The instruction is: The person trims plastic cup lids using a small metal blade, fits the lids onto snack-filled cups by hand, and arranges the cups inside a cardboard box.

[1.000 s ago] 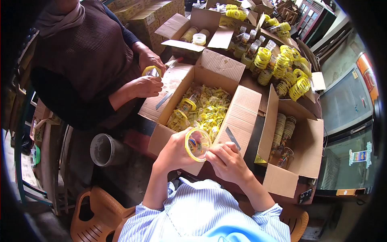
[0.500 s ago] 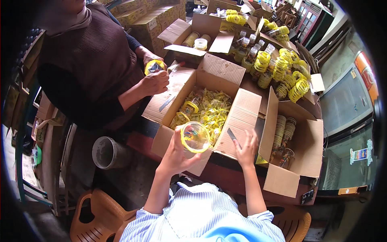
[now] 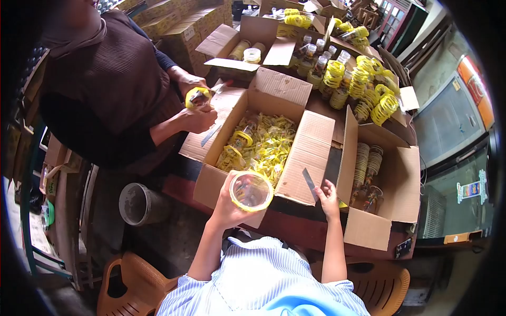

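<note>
My left hand (image 3: 227,209) is wrapped round a clear plastic jar (image 3: 251,191) with a yellow rim, its round end facing me. It hangs over the near edge of an open cardboard box (image 3: 263,87) full of small yellow-and-clear wrapped pieces (image 3: 271,139). Between the fingers of my right hand (image 3: 329,200) is a thin, flat grey blade (image 3: 309,182), pointing up and left over the box's right flap. To the left, a co-worker's hands (image 3: 197,118) hold another yellow-rimmed jar (image 3: 198,98). A similar grey blade (image 3: 211,135) lies on the left flap.
At right, an open box (image 3: 401,179) holds stacked jars or lids (image 3: 361,166). Behind stand several bottles and jars with yellow rings (image 3: 366,79), and another open box (image 3: 224,42). A grey bucket (image 3: 134,204) and an orange chair (image 3: 132,284) are at lower left.
My left hand has turned the jar so its round end faces me more fully. My right hand has moved slightly right and down with the blade. The view has shifted a little.
</note>
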Available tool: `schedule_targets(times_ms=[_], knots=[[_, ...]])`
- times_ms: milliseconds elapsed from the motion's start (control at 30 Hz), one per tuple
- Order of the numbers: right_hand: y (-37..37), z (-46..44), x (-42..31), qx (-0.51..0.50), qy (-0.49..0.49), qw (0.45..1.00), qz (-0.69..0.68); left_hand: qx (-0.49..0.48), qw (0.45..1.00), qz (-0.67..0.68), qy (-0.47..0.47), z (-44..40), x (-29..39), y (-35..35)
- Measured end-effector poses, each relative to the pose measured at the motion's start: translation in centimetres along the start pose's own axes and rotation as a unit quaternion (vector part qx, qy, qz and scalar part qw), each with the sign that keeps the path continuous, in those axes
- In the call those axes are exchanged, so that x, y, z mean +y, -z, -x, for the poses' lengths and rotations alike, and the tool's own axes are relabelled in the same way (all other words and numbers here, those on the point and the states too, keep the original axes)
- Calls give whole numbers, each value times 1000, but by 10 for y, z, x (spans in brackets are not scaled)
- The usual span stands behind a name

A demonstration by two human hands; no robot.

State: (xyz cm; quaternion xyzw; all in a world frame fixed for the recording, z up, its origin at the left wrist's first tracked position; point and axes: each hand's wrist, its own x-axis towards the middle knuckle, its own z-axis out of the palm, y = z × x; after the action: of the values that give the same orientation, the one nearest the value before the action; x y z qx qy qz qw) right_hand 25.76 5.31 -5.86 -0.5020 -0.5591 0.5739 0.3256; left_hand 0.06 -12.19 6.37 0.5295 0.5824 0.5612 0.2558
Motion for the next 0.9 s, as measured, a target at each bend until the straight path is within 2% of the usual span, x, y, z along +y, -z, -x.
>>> schedule_targets(times_ms=[33,67,167,200,233,267,300,333,367,467,500,567,733,833,867,900], knots=[[-1,3,-2,14,21,999,33,-21,999,-18,-21,-1,-4,1],[-2,6,-3,27,43,996,67,5,998,40,-43,-2,-6,-5],[-10,30,-26,70,119,967,214,24,993,95,68,1,-1,-11],[-13,38,-30,84,197,947,238,15,977,178,115,3,-9,-14],[-13,46,-32,97,273,921,262,29,980,160,115,1,-9,-16],[-11,55,-33,84,306,901,297,44,982,143,117,-1,-8,-18],[-12,63,-34,100,311,880,344,58,983,125,118,-3,-8,-20],[-11,64,-32,98,330,852,395,24,994,68,85,-4,-12,-18],[-10,64,-30,94,347,821,444,11,993,73,89,-4,-12,-19],[-14,57,-36,75,358,789,493,-46,987,95,121,-2,-16,-19],[-15,55,-36,73,365,771,517,-45,980,142,134,-1,-19,-20],[-16,50,-27,83,368,769,516,-46,958,234,157,-2,-24,-23],[-15,52,-18,155,407,767,472,-18,948,286,138,-9,-21,-31],[-13,58,-20,180,386,779,461,-58,968,208,128,-5,-28,-26],[-13,60,-23,195,363,776,477,-46,976,186,103,-9,-34,-26],[-14,63,-26,207,345,776,485,-76,960,218,156,-11,-32,-23]])
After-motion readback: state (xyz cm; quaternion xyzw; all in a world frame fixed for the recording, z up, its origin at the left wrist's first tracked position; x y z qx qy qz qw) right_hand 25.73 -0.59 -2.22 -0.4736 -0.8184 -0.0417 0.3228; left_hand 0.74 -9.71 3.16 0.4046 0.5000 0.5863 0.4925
